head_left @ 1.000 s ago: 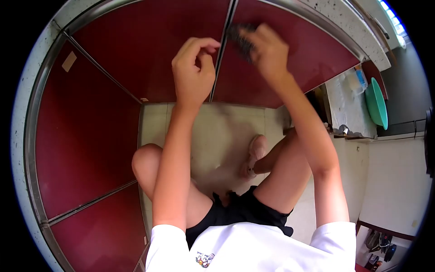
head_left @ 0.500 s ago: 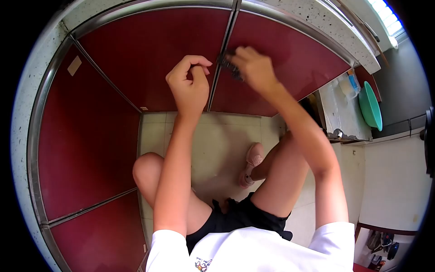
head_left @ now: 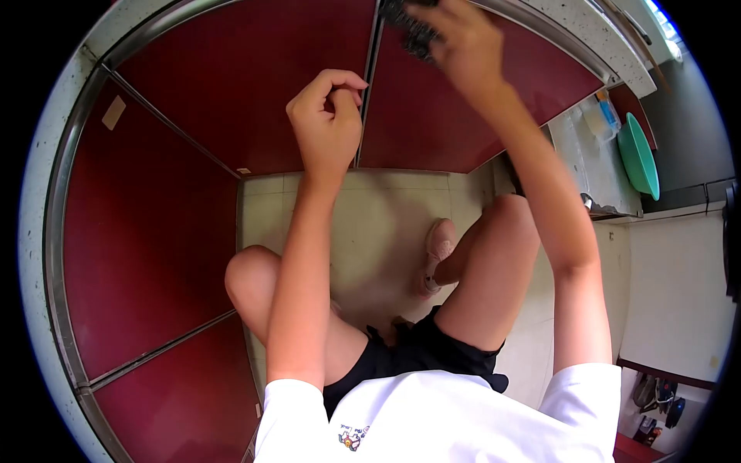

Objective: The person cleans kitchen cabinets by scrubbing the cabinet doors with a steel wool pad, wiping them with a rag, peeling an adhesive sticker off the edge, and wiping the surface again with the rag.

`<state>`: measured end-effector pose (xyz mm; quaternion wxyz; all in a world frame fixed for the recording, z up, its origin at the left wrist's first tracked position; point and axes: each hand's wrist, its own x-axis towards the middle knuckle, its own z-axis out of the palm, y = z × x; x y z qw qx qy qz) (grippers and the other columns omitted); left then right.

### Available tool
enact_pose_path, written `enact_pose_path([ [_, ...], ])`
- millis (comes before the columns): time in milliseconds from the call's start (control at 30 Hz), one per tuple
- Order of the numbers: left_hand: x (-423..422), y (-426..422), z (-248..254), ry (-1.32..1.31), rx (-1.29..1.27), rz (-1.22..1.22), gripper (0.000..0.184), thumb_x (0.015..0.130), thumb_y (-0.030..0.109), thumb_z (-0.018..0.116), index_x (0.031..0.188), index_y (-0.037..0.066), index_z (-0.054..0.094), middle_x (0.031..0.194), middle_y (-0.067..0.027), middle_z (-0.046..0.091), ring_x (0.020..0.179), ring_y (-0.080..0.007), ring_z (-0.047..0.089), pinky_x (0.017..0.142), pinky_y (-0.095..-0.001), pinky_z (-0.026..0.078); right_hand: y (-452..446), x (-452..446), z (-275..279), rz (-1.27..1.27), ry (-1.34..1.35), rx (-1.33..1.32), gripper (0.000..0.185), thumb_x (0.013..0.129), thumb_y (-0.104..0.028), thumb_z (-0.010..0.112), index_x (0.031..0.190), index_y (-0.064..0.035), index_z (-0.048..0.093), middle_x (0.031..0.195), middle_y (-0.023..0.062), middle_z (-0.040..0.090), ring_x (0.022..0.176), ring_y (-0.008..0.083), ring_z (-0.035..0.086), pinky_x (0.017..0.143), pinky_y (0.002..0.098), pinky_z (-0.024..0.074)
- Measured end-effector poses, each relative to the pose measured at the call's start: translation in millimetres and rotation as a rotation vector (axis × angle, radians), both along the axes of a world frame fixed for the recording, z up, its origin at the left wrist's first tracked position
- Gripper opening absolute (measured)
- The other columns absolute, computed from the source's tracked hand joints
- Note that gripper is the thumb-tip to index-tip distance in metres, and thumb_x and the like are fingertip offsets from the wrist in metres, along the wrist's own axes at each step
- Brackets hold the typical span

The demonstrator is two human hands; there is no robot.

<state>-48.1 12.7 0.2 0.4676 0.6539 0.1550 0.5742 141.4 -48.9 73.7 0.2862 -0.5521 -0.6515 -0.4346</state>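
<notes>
A green basin (head_left: pixel 637 157) stands tilted on edge at the right, near a pale container (head_left: pixel 596 121) with blue on it. Pale tiles cover the floor (head_left: pixel 374 204). Lower right, dark items (head_left: pixel 658 392), possibly shoes, fill a recess.

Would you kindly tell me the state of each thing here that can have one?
Left hand: loosely curled, nothing visible in it.
Right hand: closed on the dark pad.
Dark pad: held; whether pressed against the door is unclear.
Right front door: shut.
Left front door: shut.
Side door: shut.
Pink shoe: worn.
</notes>
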Motion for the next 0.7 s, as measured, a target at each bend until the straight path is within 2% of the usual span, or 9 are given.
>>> enact_pose_path([
  [100, 2.9, -0.4, 1.3, 0.042, 0.052, -0.020, 0.025, 0.082, -0.010, 0.043, 0.086, 0.001, 0.065, 0.069, -0.0022, 0.060, 0.063, -0.0054, 0.051, 0.054, -0.0199, 0.036, -4.8, -13.4, -35.7, -0.045, -0.077, -0.321, 0.031, 0.071, -0.006, 0.064, 0.099, -0.0189, 0.071, 0.086, -0.0016, 0.054, 0.082, 0.0161, 0.058, 0.056, 0.0320, 0.0528],
  [267, 0.6, -5.0, 11.0, 0.162, -0.029, -0.012, 0.030, 0.081, -0.011, 0.043, 0.093, 0.002, 0.067, 0.076, -0.0046, 0.063, 0.068, -0.0075, 0.054, 0.057, -0.0206, 0.039, 9.0, -12.7, 11.0, -0.067, -0.006, -0.096, 0.035, 0.068, -0.005, 0.065, 0.100, -0.0177, 0.070, 0.083, 0.0004, 0.054, 0.079, 0.0195, 0.060, 0.057, 0.0321, 0.0520],
  [333, 4.9, -2.8, 2.5, 0.234, 0.041, -0.031, 0.029, 0.081, -0.008, 0.045, 0.096, 0.002, 0.067, 0.085, -0.0070, 0.065, 0.072, -0.0126, 0.058, 0.060, -0.0237, 0.043, 3.4, -17.5, 22.3, -0.027, 0.044, -0.208, 0.036, 0.065, -0.005, 0.069, 0.101, -0.0054, 0.065, 0.093, 0.0130, 0.061, 0.088, 0.0329, 0.062, 0.070, 0.0396, 0.0513],
  [400, 10.3, -0.1, -3.7, 0.290, 0.123, -0.048, 0.028, 0.081, -0.006, 0.048, 0.100, 0.002, 0.067, 0.094, -0.0095, 0.066, 0.076, -0.0177, 0.062, 0.063, -0.0268, 0.047, -13.7, -4.1, 16.2, -0.071, 0.035, -0.150, 0.044, 0.062, 0.000, 0.067, 0.104, -0.0109, 0.067, 0.087, 0.0083, 0.058, 0.082, 0.0285, 0.061, 0.066, 0.0372, 0.0509],
  [467, 15.1, -2.3, -6.7, 0.390, 0.158, -0.105, 0.037, 0.080, -0.008, 0.048, 0.109, 0.005, 0.066, 0.116, -0.0086, 0.064, 0.092, -0.0170, 0.061, 0.071, -0.0259, 0.047, -36.0, 14.8, 8.6, -0.098, 0.018, -0.098, 0.053, 0.058, 0.005, 0.064, 0.107, -0.0164, 0.070, 0.082, 0.0036, 0.054, 0.075, 0.0240, 0.059, 0.062, 0.0348, 0.0504],
  [500, 12.8, -4.7, 1.7, 0.483, 0.208, -0.150, 0.044, 0.079, -0.005, 0.050, 0.119, 0.008, 0.063, 0.133, -0.0090, 0.056, 0.112, -0.0235, 0.057, 0.087, -0.0318, 0.047, -49.6, 25.9, 5.2, -0.173, 0.040, -0.132, 0.048, 0.060, 0.001, 0.065, 0.104, -0.0169, 0.070, 0.081, 0.0028, 0.054, 0.077, 0.0224, 0.060, 0.061, 0.0339, 0.0510],
  [533, 14.1, -6.1, 0.5, 0.478, 0.205, -0.143, 0.044, 0.079, -0.005, 0.050, 0.119, 0.008, 0.063, 0.133, -0.0090, 0.056, 0.112, -0.0235, 0.057, 0.087, -0.0318, 0.047, -55.2, 26.8, 7.0, -0.251, 0.063, -0.167, 0.042, 0.063, -0.003, 0.065, 0.102, -0.0174, 0.070, 0.081, 0.0020, 0.053, 0.079, 0.0208, 0.061, 0.060, 0.0330, 0.0516],
  [633, 21.4, -8.7, -13.7, 0.585, 0.473, -0.216, 0.052, 0.078, -0.001, 0.052, 0.129, 0.009, 0.057, 0.147, -0.0117, 0.042, 0.132, -0.0319, 0.040, 0.109, -0.0411, 0.031, -35.8, 11.7, 7.3, -0.202, 0.065, -0.133, 0.044, 0.062, -0.002, 0.065, 0.103, -0.0185, 0.070, 0.082, 0.0019, 0.053, 0.080, 0.0204, 0.061, 0.060, 0.0327, 0.0519],
  [700, 25.7, -8.9, -24.2, 0.634, 0.536, -0.185, 0.053, 0.079, -0.001, 0.052, 0.130, 0.008, 0.056, 0.149, -0.0131, 0.038, 0.134, -0.0330, 0.038, 0.110, -0.0428, 0.030, -5.4, -8.0, 8.2, -0.123, 0.038, -0.108, 0.044, 0.062, -0.001, 0.065, 0.101, -0.0191, 0.070, 0.082, 0.0007, 0.053, 0.081, 0.0198, 0.061, 0.060, 0.0333, 0.0521],
])
